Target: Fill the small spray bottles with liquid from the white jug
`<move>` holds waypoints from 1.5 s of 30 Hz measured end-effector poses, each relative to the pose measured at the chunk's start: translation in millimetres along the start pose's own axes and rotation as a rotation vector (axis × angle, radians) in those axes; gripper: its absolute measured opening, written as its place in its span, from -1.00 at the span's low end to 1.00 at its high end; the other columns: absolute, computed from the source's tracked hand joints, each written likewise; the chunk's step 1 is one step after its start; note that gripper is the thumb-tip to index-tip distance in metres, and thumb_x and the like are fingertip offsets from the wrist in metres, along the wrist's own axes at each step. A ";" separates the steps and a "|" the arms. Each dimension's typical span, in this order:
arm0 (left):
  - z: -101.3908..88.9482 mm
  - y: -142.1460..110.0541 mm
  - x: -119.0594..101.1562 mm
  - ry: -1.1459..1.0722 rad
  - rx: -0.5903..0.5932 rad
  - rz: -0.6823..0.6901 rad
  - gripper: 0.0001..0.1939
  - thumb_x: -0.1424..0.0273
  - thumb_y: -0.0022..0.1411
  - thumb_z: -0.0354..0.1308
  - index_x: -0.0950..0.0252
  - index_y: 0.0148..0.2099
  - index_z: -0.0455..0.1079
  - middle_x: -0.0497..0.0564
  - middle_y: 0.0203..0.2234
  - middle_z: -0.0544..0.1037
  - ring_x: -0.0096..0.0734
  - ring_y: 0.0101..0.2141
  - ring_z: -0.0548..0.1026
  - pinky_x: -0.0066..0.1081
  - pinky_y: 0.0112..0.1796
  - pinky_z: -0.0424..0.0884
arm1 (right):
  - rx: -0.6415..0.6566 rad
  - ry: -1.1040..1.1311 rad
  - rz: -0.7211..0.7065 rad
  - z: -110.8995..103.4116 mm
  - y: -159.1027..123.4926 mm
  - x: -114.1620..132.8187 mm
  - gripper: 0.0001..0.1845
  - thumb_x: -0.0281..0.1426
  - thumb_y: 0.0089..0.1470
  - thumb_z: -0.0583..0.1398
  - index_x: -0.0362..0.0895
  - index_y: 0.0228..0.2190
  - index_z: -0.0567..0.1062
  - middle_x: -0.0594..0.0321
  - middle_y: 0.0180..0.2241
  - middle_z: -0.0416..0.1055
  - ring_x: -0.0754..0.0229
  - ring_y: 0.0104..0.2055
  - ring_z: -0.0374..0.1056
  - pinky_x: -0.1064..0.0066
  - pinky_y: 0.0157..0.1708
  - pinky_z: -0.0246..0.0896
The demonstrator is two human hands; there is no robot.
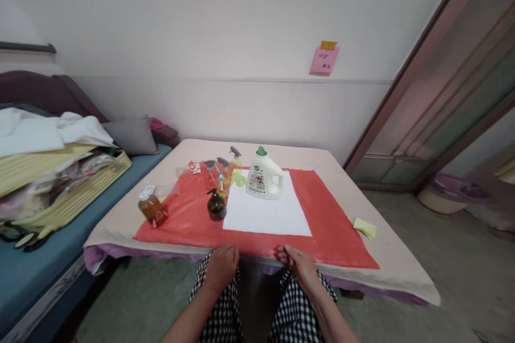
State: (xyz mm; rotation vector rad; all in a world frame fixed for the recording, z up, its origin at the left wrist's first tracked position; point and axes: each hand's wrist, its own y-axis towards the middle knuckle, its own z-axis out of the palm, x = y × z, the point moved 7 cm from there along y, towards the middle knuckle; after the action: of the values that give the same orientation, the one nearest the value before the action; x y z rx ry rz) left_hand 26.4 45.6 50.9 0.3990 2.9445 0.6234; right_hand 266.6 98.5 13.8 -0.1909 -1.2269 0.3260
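My left hand point(222, 266) is a closed fist beside the table's front edge, above my left knee, with nothing seen in it. Close to the front of the red sheet point(330, 220), my right hand point(298, 263) has its fingers curled in, and no object shows in it. Beyond my hands a white sheet point(265, 218) lies on the red one. A cream detergent jug point(262, 177) with a green cap stands upright on its back part. Left of the white sheet is a dark pump bottle point(216, 206). Behind it are several spray bottles point(235, 157), partly overlapping.
A jar of amber liquid point(152, 208) stands at the table's left. A yellow paper pad point(365, 227) lies near the right edge. A pink note point(324, 59) is taped to the wall. Left is a bed point(52, 246) with cloths and a grey pillow point(132, 136); right, a bin point(442, 193).
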 end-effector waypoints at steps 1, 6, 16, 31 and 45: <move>-0.7 0.2 0.1 0.001 0.004 -0.003 -0.70 0.58 0.37 -0.07 0.31 -0.35 0.42 0.01 -0.48 0.49 -0.33 -0.39 0.46 -0.35 -0.27 0.36 | -0.001 -0.007 -0.001 0.1 0.0 -0.1 -0.43 0.04 -0.28 0.46 -0.21 -0.42 0.66 0.01 -0.34 0.58 0.11 -0.32 0.47 0.31 -0.21 0.35; -3.6 2.2 -0.3 -0.008 0.017 -0.014 -0.69 0.58 0.37 -0.07 0.30 -0.37 0.41 0.01 -0.48 0.50 -0.32 -0.39 0.47 -0.34 -0.26 0.36 | -0.002 -0.029 -0.006 0.0 1.0 -0.5 -0.39 0.08 -0.28 0.44 -0.22 -0.41 0.66 0.00 -0.37 0.58 0.08 -0.31 0.47 0.27 -0.20 0.36; -10.7 5.9 -1.0 -0.037 -0.001 -0.068 -0.67 0.54 0.38 -0.06 0.28 -0.42 0.40 0.00 -0.50 0.50 -0.33 -0.41 0.48 -0.34 -0.28 0.35 | 0.018 -0.046 -0.002 1.4 3.5 -3.5 -0.36 0.12 -0.26 0.42 -0.22 -0.40 0.66 0.01 -0.39 0.58 0.07 -0.31 0.48 0.27 -0.21 0.33; -6.9 9.0 -2.7 -0.052 0.017 -0.065 -0.67 0.52 0.39 -0.05 0.25 -0.43 0.38 -0.01 -0.49 0.48 -0.32 -0.41 0.46 -0.30 -0.29 0.32 | 0.039 -0.092 0.020 5.6 9.9 -6.5 -0.38 0.14 -0.22 0.38 -0.18 -0.40 0.67 0.04 -0.39 0.57 0.08 -0.31 0.44 0.30 -0.23 0.28; 9.6 19.4 -7.4 0.023 0.090 0.018 -0.72 0.61 0.35 -0.07 0.29 -0.32 0.42 0.01 -0.46 0.46 -0.30 -0.40 0.43 -0.31 -0.34 0.31 | 0.064 -0.146 0.059 11.2 25.1 -15.7 -0.47 0.10 -0.23 0.40 -0.14 -0.50 0.63 0.15 -0.49 0.50 0.11 -0.37 0.37 0.33 -0.30 0.20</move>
State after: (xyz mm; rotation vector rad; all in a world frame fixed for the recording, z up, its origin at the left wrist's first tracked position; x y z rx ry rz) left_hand 39.5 64.3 50.5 0.4300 3.0017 0.5016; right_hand 247.8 116.3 -4.5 -0.1501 -1.3548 0.4362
